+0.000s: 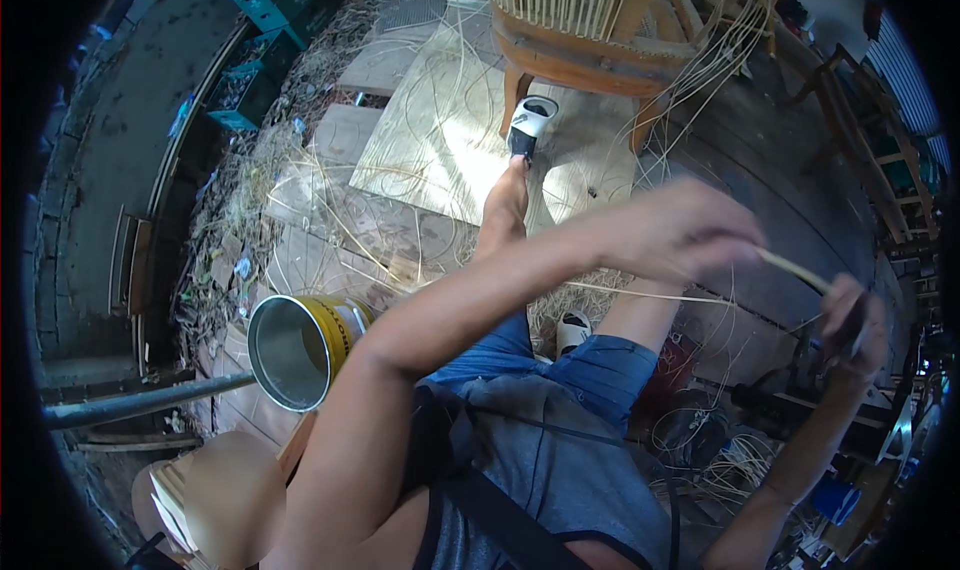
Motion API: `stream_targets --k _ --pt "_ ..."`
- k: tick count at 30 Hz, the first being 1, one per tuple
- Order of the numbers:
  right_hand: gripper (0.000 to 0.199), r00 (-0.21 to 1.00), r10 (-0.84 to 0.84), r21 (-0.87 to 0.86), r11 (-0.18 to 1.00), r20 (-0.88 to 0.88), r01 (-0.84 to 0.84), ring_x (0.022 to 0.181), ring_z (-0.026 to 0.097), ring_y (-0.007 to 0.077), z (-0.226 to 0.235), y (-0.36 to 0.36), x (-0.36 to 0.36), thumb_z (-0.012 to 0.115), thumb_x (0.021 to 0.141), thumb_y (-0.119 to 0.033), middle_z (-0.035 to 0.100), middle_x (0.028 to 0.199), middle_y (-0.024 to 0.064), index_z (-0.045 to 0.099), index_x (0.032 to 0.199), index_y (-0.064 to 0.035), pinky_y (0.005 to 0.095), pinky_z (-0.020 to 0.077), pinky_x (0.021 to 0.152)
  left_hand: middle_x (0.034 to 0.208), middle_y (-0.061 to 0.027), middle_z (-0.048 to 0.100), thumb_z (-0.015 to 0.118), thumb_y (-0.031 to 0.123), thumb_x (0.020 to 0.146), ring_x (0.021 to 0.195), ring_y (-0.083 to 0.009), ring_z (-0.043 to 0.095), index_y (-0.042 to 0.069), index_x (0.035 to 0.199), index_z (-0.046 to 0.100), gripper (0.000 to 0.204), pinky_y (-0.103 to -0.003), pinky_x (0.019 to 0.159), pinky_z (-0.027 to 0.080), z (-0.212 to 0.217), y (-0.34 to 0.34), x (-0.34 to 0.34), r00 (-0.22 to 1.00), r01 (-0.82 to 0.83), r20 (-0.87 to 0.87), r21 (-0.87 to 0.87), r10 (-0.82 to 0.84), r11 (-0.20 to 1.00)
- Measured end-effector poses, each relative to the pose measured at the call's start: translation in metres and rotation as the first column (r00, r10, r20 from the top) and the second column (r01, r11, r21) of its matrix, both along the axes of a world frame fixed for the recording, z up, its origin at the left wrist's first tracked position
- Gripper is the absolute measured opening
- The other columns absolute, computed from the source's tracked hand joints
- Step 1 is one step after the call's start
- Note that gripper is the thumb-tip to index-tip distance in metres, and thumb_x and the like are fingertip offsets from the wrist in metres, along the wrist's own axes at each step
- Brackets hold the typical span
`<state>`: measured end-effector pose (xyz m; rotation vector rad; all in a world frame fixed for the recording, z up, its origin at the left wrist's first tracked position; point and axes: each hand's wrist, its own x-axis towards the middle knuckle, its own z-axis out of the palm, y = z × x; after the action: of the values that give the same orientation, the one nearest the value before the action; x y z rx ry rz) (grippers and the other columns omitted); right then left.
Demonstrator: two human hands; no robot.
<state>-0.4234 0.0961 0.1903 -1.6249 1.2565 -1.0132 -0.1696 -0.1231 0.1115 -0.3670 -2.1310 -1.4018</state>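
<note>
My left hand reaches across my body to the right, its fingers pinched on a thin pale rattan strip. The strip runs from that hand toward my right hand, which is raised at the right and closed around a small dark tool touching the strip's end. Both hands hover above my knees in blue shorts. A half-woven rattan chair stands ahead of me, with loose strands trailing from it.
A yellow tin can lies on its side to my left, next to a grey pipe. A plywood sheet lies under the chair amid rattan scraps. Teal crates stand far left; wooden frames at right.
</note>
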Motion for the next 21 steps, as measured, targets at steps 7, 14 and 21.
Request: stream_targets --k 7,14,21 --pt "0.048 0.694 -0.693 -0.015 0.705 0.194 0.709 0.067 0.046 0.0061 0.003 0.093 -0.173 0.046 0.098 -0.037 0.057 0.109 0.011 0.047 0.128 0.0007 0.014 0.036 0.037 0.087 -0.0047 0.066 0.06 0.012 0.093 0.078 -0.0104 0.058 0.0 0.1 0.068 0.015 -0.026 0.069 0.047 -0.058 -0.125 0.161 0.623 -0.73 0.223 -0.178 0.75 0.66" --pt "0.039 0.638 -0.71 0.033 0.676 0.297 0.736 0.069 0.045 0.0067 -0.012 0.104 -0.244 0.041 0.1 -0.026 0.057 0.109 0.0078 0.046 0.131 -0.0023 0.0161 0.0348 0.039 0.071 -0.0021 0.061 0.064 0.03 0.09 0.062 -0.0084 0.055 0.002 0.094 0.068 0.029 -0.024 0.054 0.045 -0.052 -0.125 0.214 0.465 -0.724 0.591 -0.175 0.659 0.668" --pt "0.037 0.696 -0.698 -0.026 0.703 0.17 0.711 0.071 0.045 0.0059 0.0 0.108 -0.313 0.041 0.101 -0.029 0.055 0.101 0.0031 0.048 0.13 -0.0067 0.0172 0.0323 0.041 0.069 -0.0018 0.06 0.068 0.029 0.087 0.054 -0.0074 0.054 0.001 0.092 0.069 0.028 -0.022 0.048 0.045 -0.04 -0.132 0.223 0.512 -0.533 0.785 -0.028 0.348 0.845"
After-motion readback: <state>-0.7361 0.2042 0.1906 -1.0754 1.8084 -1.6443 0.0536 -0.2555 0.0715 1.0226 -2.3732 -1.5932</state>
